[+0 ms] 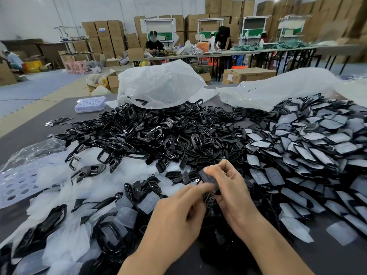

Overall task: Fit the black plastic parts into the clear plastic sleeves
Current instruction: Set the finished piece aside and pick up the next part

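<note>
My right hand [228, 187] pinches a black plastic part in a clear sleeve [208, 178] between thumb and fingers, just above the table. My left hand [178, 211] meets it from the left, fingertips pinching the sleeve's lower edge. A second black part [209, 199] shows below the fingers; which hand holds it is unclear. A big heap of loose black parts [151, 133] lies beyond my hands. Empty clear sleeves [127, 213] lie scattered at the left. Sleeved parts [313, 147] are piled at the right.
Two large clear plastic bags [158, 84] sit at the table's far side, with a lilac perforated tray [90, 104] on the left. Another perforated sheet [17, 185] lies at the left edge. People work at long tables in the background among stacked cartons.
</note>
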A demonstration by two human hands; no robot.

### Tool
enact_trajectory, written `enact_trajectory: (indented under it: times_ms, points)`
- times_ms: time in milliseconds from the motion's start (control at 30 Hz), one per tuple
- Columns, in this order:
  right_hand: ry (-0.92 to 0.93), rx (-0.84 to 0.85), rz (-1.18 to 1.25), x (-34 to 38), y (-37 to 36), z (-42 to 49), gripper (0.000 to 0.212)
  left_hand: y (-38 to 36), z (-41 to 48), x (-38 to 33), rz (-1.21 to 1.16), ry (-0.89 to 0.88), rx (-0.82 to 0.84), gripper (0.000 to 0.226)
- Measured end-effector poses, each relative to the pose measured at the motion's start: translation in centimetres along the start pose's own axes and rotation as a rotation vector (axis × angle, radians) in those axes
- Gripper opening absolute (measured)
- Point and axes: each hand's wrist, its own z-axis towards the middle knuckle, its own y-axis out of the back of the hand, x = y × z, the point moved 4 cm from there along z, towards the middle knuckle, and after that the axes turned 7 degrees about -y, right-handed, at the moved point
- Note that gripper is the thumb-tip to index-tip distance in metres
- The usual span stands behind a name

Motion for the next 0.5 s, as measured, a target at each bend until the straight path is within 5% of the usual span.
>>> enact_trajectory:
  times_ms: [133, 300, 500]
  points:
    - [-0.015, -0.003, 0.000, -0.2, 0.1, 0.0, 0.035, 0.6, -0.1, 1.8, -0.163, 0.209, -0.193, 0.020]
    - [-0.014, 0.154, -0.102, -0.3, -1.5, -0.8, 0.018, 0.4, 0.4, 2.4, -0.418, 0.388, -0.200, 0.013]
    - [0.092, 0.137, -0.470, 0.2, -1.0, -1.2, 0.019, 1.3, 0.4, 3.4, -0.335, 0.477, -0.274, 0.017]
